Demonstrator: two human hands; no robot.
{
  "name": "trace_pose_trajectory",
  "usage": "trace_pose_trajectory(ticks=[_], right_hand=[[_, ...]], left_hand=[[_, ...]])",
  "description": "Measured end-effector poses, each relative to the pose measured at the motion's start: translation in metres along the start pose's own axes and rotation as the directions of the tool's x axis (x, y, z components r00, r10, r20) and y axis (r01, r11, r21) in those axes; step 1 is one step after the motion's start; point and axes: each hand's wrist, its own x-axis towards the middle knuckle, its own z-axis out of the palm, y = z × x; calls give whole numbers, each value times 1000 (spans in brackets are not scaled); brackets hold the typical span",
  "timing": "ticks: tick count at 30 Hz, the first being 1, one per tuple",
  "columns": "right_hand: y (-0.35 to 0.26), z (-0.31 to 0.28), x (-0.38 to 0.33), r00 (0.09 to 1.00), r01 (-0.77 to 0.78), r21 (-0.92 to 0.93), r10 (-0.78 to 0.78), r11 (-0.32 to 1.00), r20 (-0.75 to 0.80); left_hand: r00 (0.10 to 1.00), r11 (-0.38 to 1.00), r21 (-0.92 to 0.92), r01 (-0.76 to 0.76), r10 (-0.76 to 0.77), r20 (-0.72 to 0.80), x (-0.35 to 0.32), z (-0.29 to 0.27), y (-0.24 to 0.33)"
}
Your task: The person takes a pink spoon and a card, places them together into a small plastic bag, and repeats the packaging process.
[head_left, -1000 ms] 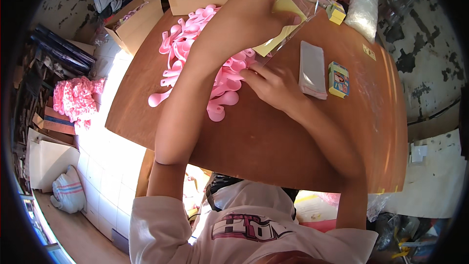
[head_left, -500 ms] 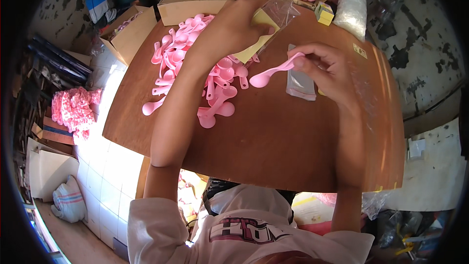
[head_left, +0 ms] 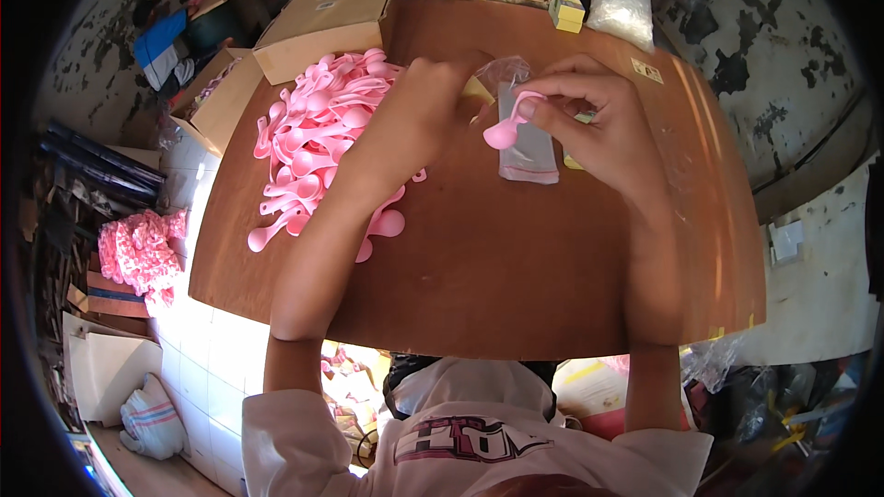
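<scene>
Pink spoon (head_left: 502, 134): my right hand (head_left: 599, 121) pinches it; my left hand (head_left: 442, 92) clasps a yellow card (head_left: 476, 98), forearm (head_left: 341, 221) hiding piled spoons (head_left: 318, 115); lettering (head_left: 470, 439) crosses my shirt (head_left: 451, 393).

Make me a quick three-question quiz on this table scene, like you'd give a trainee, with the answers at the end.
1. Multiple choice: which hand holds a single pink spoon above the table?
A) left
B) right
C) neither

2. True or false: the pile of pink spoons lies to the left of the flat clear bags.

3. Fill in the blank: the cardboard box just beyond the pile is ____ in colour.

Key:
1. B, the right hand
2. True
3. Brown
</scene>
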Motion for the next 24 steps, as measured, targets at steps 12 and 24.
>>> trace_pose_trajectory(ticks=[12, 24], right_hand=[[-11, -48, 0, 998, -36, -246, 46, 968, 35], [-4, -71, -11, 954, -11, 283, 95, 959, -284]], left_hand=[[899, 983, -37, -178, 178, 401, -3, -14, -3], [949, 976, -213, 40, 29, 313, 0, -13, 7]])
